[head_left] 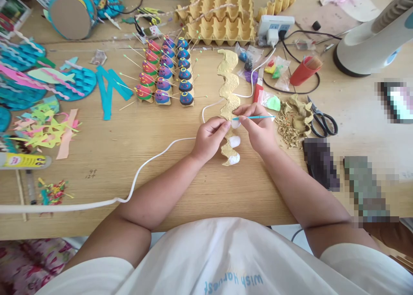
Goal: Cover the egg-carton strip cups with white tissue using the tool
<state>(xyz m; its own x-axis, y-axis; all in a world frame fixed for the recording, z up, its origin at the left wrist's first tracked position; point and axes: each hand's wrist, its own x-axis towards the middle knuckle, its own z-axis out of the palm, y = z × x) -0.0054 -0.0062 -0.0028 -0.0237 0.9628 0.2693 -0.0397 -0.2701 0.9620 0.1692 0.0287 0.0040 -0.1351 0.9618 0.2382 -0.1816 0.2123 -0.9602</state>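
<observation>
Left hand [209,138] and right hand [260,129] met at a bumpy pale-yellow pulp egg-carton strip [229,93]

The egg-carton strip lay lengthwise before the person, over the middle of the pale wooden tabletop [161,192]. The left hand pinched its left edge between thumb and fingers, a little below the middle. The right hand, on the other side, gripped a slender bright-blue rod-like tool [253,118], its left tip beside the uppermost of three smooth white patches [234,141] on the strip's lower cups (whether the tip touched the white, I could not tell).

Just to the right of the right hand sat a loose heap of brownish dried shreds [285,125], with black-handled metal scissors [324,123] next to it. Farther up stood a red cylindrical cup [301,75] holding thin sticks, tilted in view.

Left of the strip were three rows of painted carton cups, red-and-green [144,93], purple [163,84] and dark blue [186,86], with thin pale stalks sticking out. Behind them was a yellow moulded egg tray [222,30]. A white cable [145,162] curved across the wood from the left edge, and bright-blue flat strips [106,97] lay left of the painted cups.
</observation>
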